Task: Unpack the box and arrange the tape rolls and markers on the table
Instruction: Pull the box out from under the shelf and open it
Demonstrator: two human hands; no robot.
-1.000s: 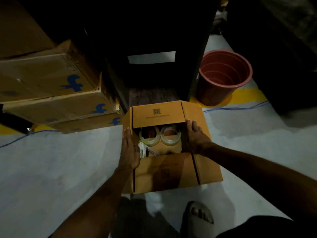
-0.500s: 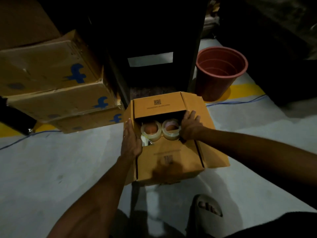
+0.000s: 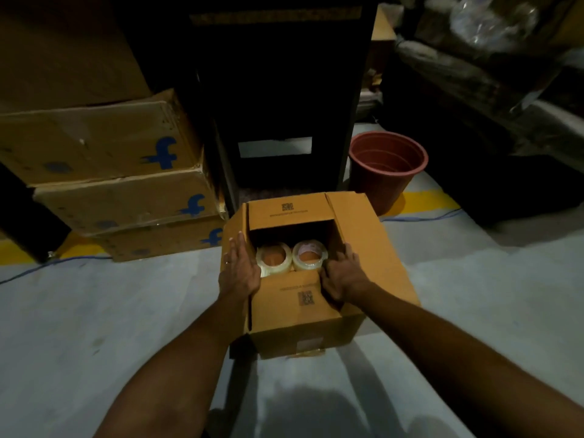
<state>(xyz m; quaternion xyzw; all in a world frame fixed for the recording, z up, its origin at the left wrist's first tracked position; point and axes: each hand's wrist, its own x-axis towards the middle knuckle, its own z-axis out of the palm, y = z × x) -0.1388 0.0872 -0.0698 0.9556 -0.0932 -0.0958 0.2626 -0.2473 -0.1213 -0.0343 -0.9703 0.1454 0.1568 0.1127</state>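
Open cardboard box [image 3: 297, 314] on a grey floor [image 3: 94, 327], seen from above. Its four flaps are folded outward; the near and far flaps each carry a printed code. Inside the box, toward its far side, two rolls of clear tape lie flat side by side, touching: left tape roll [image 3: 273, 258] and right tape roll [image 3: 309, 256]. No markers can be made out in the box's dark interior. The left hand [image 3: 239, 270] lies with fingers straight and together along the box's left rim, beside the left tape roll. The right hand [image 3: 343, 276] rests on the box's right rim, fingers curled over the edge beside the right tape roll. Left of the box: stacked cartons [image 3: 120, 184] with blue logos. Beyond the box: a dark cabinet [image 3: 278, 90]. To the box's far right: a red bucket [image 3: 384, 172].
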